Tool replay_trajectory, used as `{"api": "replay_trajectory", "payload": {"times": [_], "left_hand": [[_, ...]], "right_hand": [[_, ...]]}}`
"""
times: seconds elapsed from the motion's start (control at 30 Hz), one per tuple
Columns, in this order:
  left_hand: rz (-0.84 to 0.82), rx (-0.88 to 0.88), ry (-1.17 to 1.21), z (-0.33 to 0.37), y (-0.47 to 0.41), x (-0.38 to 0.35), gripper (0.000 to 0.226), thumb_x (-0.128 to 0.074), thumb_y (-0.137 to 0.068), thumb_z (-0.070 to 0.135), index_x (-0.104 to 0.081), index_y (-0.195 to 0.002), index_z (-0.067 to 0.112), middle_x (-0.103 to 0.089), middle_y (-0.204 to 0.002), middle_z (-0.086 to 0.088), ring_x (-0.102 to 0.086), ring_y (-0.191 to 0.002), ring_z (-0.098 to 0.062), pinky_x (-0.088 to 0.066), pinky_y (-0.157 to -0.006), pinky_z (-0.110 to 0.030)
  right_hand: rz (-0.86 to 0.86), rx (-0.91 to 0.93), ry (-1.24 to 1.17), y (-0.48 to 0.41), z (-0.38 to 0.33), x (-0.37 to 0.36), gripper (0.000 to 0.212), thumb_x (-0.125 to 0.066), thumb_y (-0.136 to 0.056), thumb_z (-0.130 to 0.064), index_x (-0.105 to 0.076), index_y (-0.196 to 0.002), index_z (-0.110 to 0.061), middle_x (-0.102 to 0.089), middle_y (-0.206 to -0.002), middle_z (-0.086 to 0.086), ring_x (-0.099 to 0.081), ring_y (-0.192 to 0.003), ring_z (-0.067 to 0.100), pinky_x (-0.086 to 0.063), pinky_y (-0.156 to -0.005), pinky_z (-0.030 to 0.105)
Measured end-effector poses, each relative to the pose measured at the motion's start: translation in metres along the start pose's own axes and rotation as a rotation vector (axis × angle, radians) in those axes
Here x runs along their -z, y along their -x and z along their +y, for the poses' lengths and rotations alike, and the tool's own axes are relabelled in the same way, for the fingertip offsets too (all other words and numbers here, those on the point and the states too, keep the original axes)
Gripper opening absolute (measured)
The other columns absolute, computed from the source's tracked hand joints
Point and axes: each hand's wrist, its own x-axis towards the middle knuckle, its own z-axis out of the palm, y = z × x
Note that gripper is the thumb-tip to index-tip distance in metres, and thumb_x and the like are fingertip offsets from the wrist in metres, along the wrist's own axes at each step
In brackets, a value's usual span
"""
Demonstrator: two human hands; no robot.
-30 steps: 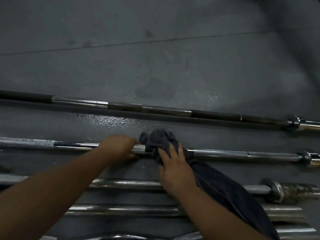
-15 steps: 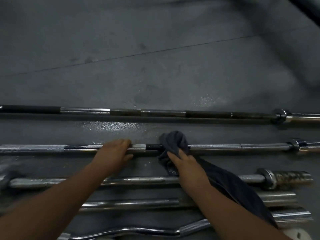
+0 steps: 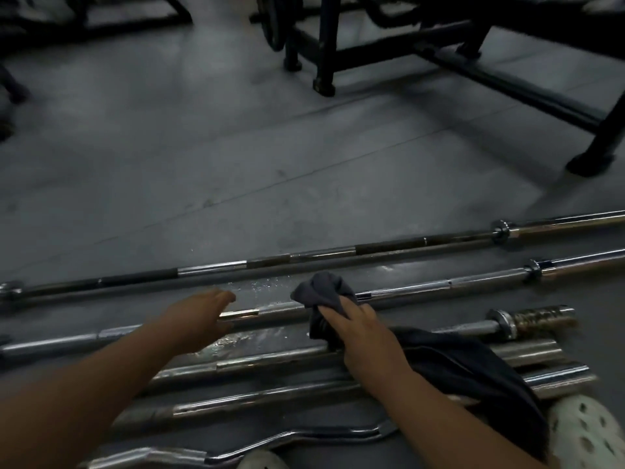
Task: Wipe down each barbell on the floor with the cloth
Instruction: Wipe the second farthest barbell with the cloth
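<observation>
Head view of a gym floor (image 3: 236, 164) with several bars laid roughly parallel. The bar being wiped is the second barbell (image 3: 422, 289) from the far side, just nearer than the far barbell (image 3: 304, 256).

The right hand (image 3: 362, 333) clutches a dark cloth (image 3: 321, 292). Its fingers are curled into the fabric, and the bunched end is wrapped over the shaft of the second barbell at about its middle. This hold probably lets the fabric meet the round shaft on more than one side. The loose remainder of the cloth trails to the near right across the nearer bars (image 3: 270, 358).

The left hand (image 3: 199, 319) lies over the same shaft to the left of the cloth, with its fingers stretched fairly straight and holding nothing. Blur hides whether it actually presses on the metal — its likely purpose is to stop the bar rolling.

A wet patch (image 3: 257, 286) glistens on the floor beside the shaft, between the two hands.

A curl bar (image 3: 304, 436) lies nearest the viewer, and a bar with a rusty sleeve (image 3: 541, 316) lies to the right. A pale perforated shoe (image 3: 581, 434) shows at the near right, and a dark equipment frame (image 3: 338, 62) stands at the far side.
</observation>
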Motion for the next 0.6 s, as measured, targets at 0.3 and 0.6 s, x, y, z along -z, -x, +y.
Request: {"api": "replay_trajectory", "payload": {"times": [0.3,0.6], "left_hand": [[0.185,-0.036,-0.038,-0.005,0.12,0.083,0.055,-0.056,-0.093,0.044,-0.037,-0.143,0.028,-0.044,-0.145,0.003,-0.051,-0.126,-0.02,-0.042,-0.102,-0.032],[0.336,0.079,0.336,0.03,0.255,0.042,0.062,-0.061,-0.089,0.044,-0.036,-0.144,0.03,-0.043,-0.149,0.001,-0.053,-0.124,-0.019,-0.045,-0.101,-0.036]], "right_hand": [[0.172,0.017,0.026,0.062,-0.084,0.057,0.079,-0.055,-0.087,-0.004,-0.026,-0.151,-0.04,-0.023,-0.155,-0.008,-0.037,-0.127,0.026,-0.048,-0.096,0.037],[0.245,0.094,0.092,0.123,-0.15,0.083,0.076,-0.058,-0.085,-0.005,-0.033,-0.151,-0.033,-0.028,-0.157,-0.001,-0.04,-0.124,0.032,-0.045,-0.101,0.042]]}}
